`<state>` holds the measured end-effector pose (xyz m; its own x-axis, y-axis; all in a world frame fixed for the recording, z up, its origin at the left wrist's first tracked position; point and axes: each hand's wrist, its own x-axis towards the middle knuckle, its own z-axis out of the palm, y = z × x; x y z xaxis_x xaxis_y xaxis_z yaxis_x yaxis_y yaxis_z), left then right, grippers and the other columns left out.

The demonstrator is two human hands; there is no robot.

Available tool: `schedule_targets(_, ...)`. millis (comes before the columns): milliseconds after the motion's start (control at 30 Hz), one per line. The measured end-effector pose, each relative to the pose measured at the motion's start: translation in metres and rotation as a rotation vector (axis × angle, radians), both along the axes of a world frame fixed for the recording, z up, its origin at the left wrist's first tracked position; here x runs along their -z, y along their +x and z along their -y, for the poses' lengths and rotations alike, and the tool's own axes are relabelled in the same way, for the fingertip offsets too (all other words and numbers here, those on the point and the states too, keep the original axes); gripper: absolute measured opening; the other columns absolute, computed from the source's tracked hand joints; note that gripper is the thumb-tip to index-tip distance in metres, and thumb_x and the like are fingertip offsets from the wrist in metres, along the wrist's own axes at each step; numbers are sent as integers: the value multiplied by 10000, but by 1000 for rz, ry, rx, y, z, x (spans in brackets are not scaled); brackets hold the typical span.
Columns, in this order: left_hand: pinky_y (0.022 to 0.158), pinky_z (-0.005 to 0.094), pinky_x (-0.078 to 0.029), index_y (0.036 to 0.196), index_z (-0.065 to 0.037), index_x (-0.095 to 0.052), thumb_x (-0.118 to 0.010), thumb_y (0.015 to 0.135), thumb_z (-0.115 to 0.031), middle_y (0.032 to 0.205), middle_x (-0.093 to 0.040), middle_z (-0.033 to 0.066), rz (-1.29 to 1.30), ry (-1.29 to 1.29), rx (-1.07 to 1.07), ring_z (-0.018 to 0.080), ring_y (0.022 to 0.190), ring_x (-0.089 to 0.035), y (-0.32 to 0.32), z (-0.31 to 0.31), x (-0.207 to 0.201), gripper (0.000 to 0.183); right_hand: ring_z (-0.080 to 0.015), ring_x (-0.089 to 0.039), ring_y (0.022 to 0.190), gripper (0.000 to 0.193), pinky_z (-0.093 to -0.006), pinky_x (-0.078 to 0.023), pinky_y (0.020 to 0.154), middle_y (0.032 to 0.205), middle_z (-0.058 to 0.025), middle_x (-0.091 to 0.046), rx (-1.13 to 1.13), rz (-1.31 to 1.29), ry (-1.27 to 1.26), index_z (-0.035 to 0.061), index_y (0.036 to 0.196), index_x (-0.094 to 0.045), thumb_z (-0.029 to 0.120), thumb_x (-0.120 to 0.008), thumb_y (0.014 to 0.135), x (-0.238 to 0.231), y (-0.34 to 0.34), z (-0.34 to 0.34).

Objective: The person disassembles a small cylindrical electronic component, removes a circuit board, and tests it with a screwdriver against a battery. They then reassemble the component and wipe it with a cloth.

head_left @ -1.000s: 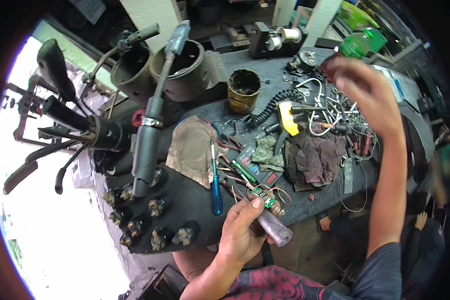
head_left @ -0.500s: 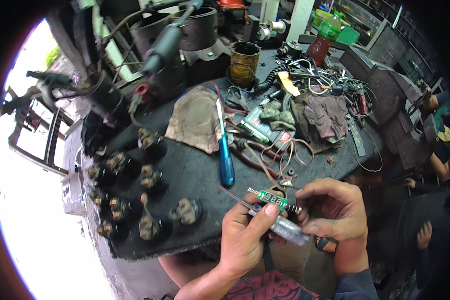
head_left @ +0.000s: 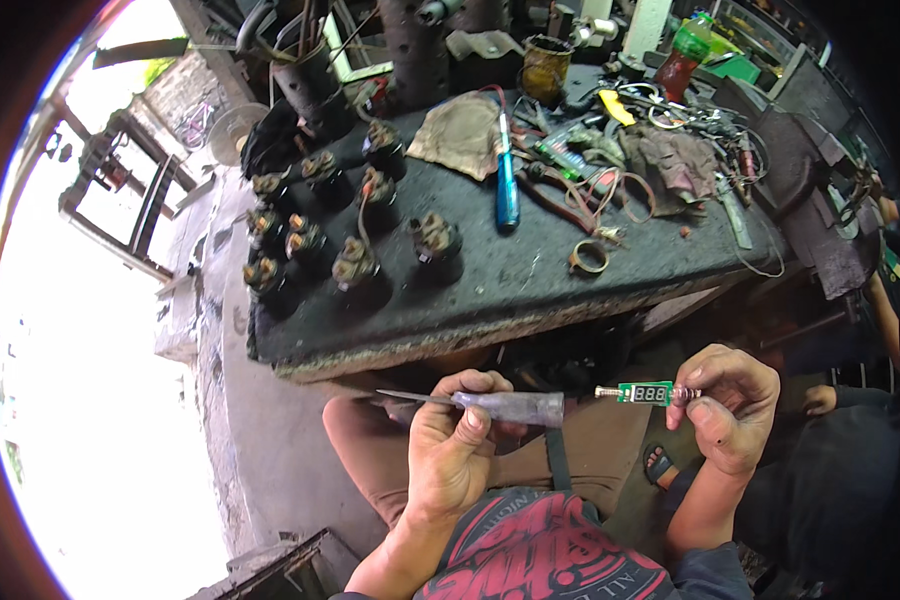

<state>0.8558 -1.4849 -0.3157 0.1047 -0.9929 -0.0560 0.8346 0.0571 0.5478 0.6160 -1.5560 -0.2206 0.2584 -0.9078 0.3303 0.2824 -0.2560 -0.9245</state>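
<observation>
My left hand (head_left: 448,455) is closed around a clear, purplish plastic test-probe housing (head_left: 525,408) with a thin metal spike pointing left. To the right, my right hand (head_left: 732,415) pinches a small green circuit board (head_left: 645,394) by the dark spring at its right end. A three-digit display sits on the board, and a lighter coil spring sticks out at its other end, facing the housing's wide end. A short gap separates the two parts. Both are held above my lap, in front of the bench.
On the black bench (head_left: 530,290) stand several dark cylinders with metal terminals (head_left: 437,240). Beyond lie a blue-handled screwdriver (head_left: 508,200), a metal ring (head_left: 590,257), a stained cloth (head_left: 460,135) and tangled wires (head_left: 630,190). Another person's hand (head_left: 820,400) is at right.
The circuit board has come away from my left hand and now sits in my right fingers. My hands have drawn apart. The view has shifted, so the bench appears higher.
</observation>
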Motion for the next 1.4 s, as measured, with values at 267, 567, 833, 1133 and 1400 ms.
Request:
schedule_targets(267,974,383,-512,1264,-31,-534,-765,886,-145,1187,-571,102,-25,-28,-44,257,1121,-606,13,-13,11,457,-176,-662,686,210,-266,-562,597,877,-190,-669,-11,-68,128,-91,943,-690,-71,-731,738,29,13,-16)
schedule_targets(567,1045,425,-476,1272,-65,-522,-783,848,-48,1185,-573,93,-80,-93,-47,306,1179,-567,18,-6,14,498,-177,-671,700,225,-265,-575,610,903,-196,-674,-68,-92,169,-93,974,-694,-54,-746,759,40,41,-17)
schedule_targets(833,1084,473,-463,1210,-38,-556,-789,825,6,1160,-620,122,-111,-82,-151,287,1165,-602,21,-3,17,453,-179,-670,695,234,-265,-573,608,909,-202,-676,-65,-127,93,-87,985,-695,-54,-748,759,41,50,-6)
schedule_targets(1133,1019,412,-492,1110,-62,-581,-791,822,13,1169,-606,142,-58,-81,-160,270,1137,-608,20,2,16,364,-183,-678,715,249,-259,-572,624,919,-203,-681,-125,-222,33,-94,1001,-695,-50,-758,764,40,59,6)
schedule_targets(1400,956,317,-489,1115,-46,-596,-782,832,17,1178,-605,121,22,-21,-76,164,1061,-589,22,4,16,345,-182,-687,765,278,-294,-596,668,934,-176,-677,-84,-136,209,-82,1032,-638,1,-779,807,48,67,8)
